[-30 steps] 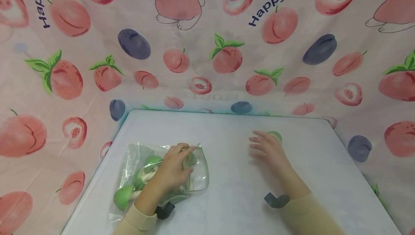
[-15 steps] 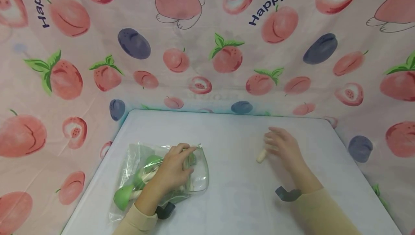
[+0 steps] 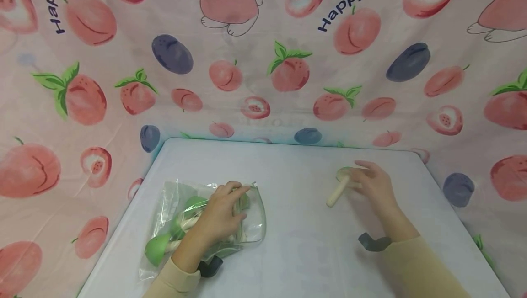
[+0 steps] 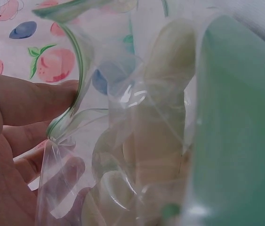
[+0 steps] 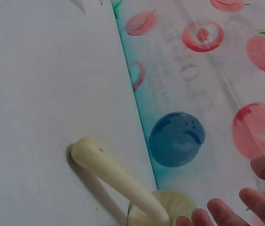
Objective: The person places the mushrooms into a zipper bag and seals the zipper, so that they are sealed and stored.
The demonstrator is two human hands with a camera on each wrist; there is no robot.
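In the head view my left hand (image 3: 224,211) holds the clear zip bag (image 3: 257,218) at its mouth. In the left wrist view the thumb (image 4: 64,96) meets the green zip edge, and other fingers show through the plastic. Several mushrooms with green caps (image 3: 156,250) and pale stems lie inside, partly behind the hand. At the right, a single mushroom (image 3: 338,193) lies on the white table, stem toward me. My right hand (image 3: 376,186) is beside its cap, fingers loosely extended. The right wrist view shows the cream stem (image 5: 118,176) and the fingertips overlapping the cap's edge.
The white table (image 3: 288,252) ends at a back edge against a pink fruit-print cloth (image 3: 255,60), which also rises on both sides. A dark strap piece (image 3: 210,267) shows at the left wrist, another (image 3: 373,242) at the right.
My right hand has moved to the right, away from over the mushroom, whose stem and cap underside now show. The left hand and the bag have stayed in place.
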